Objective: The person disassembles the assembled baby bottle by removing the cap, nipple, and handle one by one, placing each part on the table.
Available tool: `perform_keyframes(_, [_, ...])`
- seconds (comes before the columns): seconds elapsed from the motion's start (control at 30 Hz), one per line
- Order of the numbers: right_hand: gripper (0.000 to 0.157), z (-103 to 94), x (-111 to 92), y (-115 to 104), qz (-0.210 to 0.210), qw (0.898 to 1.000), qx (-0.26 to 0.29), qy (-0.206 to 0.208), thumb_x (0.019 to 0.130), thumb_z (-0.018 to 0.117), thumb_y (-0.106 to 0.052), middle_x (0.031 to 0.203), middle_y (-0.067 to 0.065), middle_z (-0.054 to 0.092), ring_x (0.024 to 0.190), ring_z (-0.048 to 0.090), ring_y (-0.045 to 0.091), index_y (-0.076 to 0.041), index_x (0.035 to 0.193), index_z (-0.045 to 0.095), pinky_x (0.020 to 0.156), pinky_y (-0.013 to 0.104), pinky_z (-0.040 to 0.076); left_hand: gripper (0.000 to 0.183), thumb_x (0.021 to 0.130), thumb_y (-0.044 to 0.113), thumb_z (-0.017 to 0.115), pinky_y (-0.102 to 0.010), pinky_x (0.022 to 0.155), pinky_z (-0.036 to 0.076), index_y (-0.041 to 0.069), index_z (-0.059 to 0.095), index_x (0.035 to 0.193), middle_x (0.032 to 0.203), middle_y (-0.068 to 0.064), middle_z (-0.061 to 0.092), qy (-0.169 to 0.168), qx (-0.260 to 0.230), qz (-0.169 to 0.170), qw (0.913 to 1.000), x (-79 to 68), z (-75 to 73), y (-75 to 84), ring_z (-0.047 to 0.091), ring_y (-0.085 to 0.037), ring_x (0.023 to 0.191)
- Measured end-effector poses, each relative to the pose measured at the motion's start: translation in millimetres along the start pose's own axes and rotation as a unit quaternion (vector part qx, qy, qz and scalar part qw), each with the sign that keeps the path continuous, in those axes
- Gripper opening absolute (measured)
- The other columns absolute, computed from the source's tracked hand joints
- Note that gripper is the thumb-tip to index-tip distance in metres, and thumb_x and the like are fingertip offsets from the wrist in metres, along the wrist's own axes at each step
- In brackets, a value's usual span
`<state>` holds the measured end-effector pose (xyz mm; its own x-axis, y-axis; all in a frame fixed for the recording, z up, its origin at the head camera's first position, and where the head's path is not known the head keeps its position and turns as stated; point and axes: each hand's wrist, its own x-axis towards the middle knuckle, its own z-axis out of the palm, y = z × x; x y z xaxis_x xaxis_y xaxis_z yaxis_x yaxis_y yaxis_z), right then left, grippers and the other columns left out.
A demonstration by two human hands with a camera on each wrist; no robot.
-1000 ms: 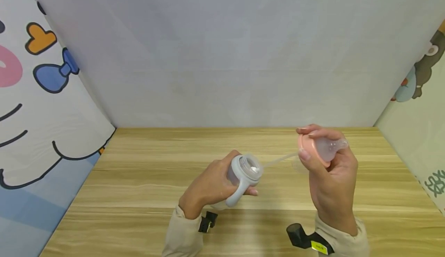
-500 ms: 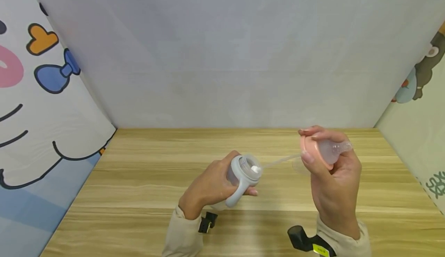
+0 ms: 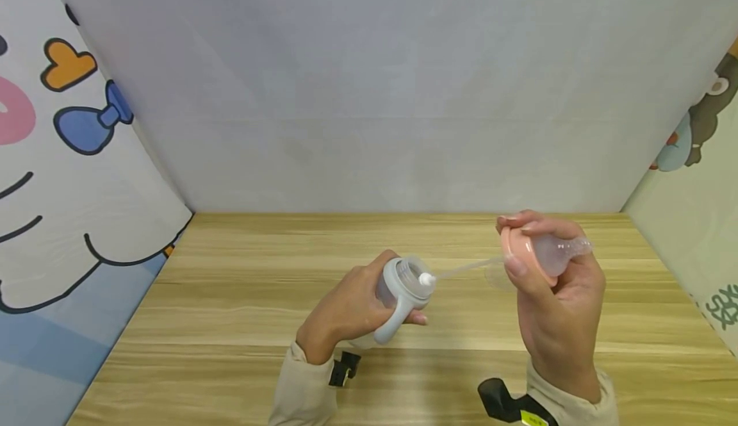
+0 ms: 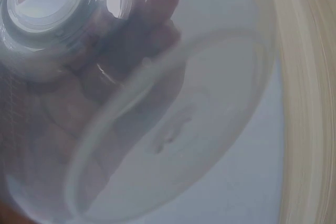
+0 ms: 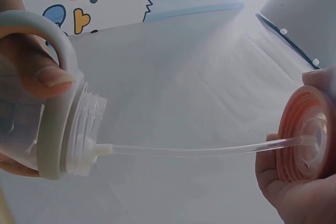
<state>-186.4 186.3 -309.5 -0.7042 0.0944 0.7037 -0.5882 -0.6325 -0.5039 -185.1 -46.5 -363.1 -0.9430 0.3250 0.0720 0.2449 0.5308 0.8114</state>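
Observation:
My left hand (image 3: pixel 357 304) grips a clear baby bottle (image 5: pixel 18 121) with a grey handle ring (image 3: pixel 391 323); its threaded mouth tilts up and to the right. In my right hand (image 3: pixel 562 311), fingers and thumb hold a pink bottle collar (image 3: pixel 521 250) with a clear teat (image 3: pixel 550 253) pointing right. A thin clear straw (image 5: pixel 184 150) runs from the collar's underside to the bottle mouth. Its white end (image 3: pixel 426 279) sits at the mouth's rim. In the left wrist view, the clear bottle (image 4: pixel 42 30) and fingers behind it look blurred.
The wooden table (image 3: pixel 242 272) lies beneath both hands. Beside the right thumb, a faint see-through round shape (image 3: pixel 498 277) shows; I cannot tell what it is. A pale back wall (image 3: pixel 369 93) and printed side panels (image 3: pixel 86 221) enclose the table.
My right hand has moved slightly right and down with the collar, teat and straw. The straw's white end has slid outward to the bottle's rim. My left hand stays in place.

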Motion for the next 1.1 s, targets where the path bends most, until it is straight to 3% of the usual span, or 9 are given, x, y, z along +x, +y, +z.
perform_keyframes(0.27, [0.028, 1.2, 0.6, 0.3, -0.009, 1.000, 0.011, -0.010, 0.083, 0.051, 0.026, 0.115, 0.024, 0.065, 0.111, 0.062, 0.035, 0.016, 0.109, 0.057, 0.081, 0.034, 0.055, 0.063, 0.070, 0.051, 0.089, -0.044, 0.088, 0.055, 0.033, 0.055, 0.119, 0.103, 0.016, 0.072, 0.000, -0.011, -0.003, 0.9999, 0.4, 0.5, 1.0, 0.070, -0.010, 0.091])
perform_keyframes(0.67, [0.029, 4.1, -0.3, -1.8, 0.009, 0.999, 0.026, -0.018, 0.086, 0.046, 0.027, 0.118, 0.026, 0.061, 0.114, 0.061, 0.035, 0.015, 0.110, 0.056, 0.081, 0.038, 0.059, 0.063, 0.070, 0.049, 0.090, -0.046, 0.089, 0.055, 0.031, 0.055, 0.119, 0.104, 0.014, 0.072, -0.003, -0.011, -0.006, 0.9999, 1.3, 0.8, 2.4, 0.070, -0.012, 0.093])
perform_keyframes(0.9, [0.030, 5.7, -1.4, -3.6, 0.004, 0.999, 0.046, -0.013, 0.085, 0.047, 0.026, 0.117, 0.025, 0.063, 0.113, 0.060, 0.035, 0.014, 0.111, 0.056, 0.078, 0.032, 0.054, 0.062, 0.070, 0.052, 0.089, -0.043, 0.087, 0.056, 0.033, 0.055, 0.118, 0.103, 0.015, 0.072, -0.005, -0.010, -0.007, 0.9999, 1.0, 0.4, 2.8, 0.068, -0.005, 0.088])
perform_keyframes(1.1, [0.027, 6.3, -3.6, -7.1, 0.010, 0.998, 0.056, -0.002, 0.086, 0.049, 0.023, 0.117, 0.024, 0.063, 0.112, 0.060, 0.035, 0.012, 0.110, 0.056, 0.080, 0.031, 0.051, 0.061, 0.071, 0.053, 0.088, -0.032, 0.083, 0.054, 0.032, 0.055, 0.118, 0.100, 0.016, 0.072, -0.007, -0.005, -0.004, 1.0000, 0.3, 0.1, 2.7, 0.068, -0.004, 0.086])
